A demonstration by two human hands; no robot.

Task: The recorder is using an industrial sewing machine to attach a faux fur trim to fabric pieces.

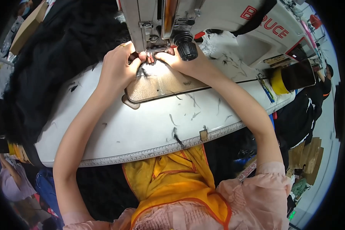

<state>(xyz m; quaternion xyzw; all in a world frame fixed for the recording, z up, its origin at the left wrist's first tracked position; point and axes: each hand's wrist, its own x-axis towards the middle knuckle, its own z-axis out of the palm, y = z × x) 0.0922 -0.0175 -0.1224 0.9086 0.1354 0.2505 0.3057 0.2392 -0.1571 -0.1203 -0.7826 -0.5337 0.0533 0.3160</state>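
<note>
A sewing machine (222, 19) stands before me, its lamp lighting the metal plate (149, 90) under the needle area. My left hand (119, 66) is closed at the left of the presser foot (151, 57), thumb and fingers bent together. My right hand (186, 63) is closed on the other side, its thumb pointing at the foot. A black knob (188, 51) covers part of its fingers. What either hand pinches is too small or hidden to make out. Dark wisps of fibre lie on the plate just below the foot.
Black fluffy cloth (46, 53) heaps over the table's left side. A measuring tape strip (157, 152) runs along the front edge. Loose black tufts dot the white tabletop (142, 130). Right of my forearm are pens (266, 90) and a yellow tape roll (278, 81). Other people sit farther off.
</note>
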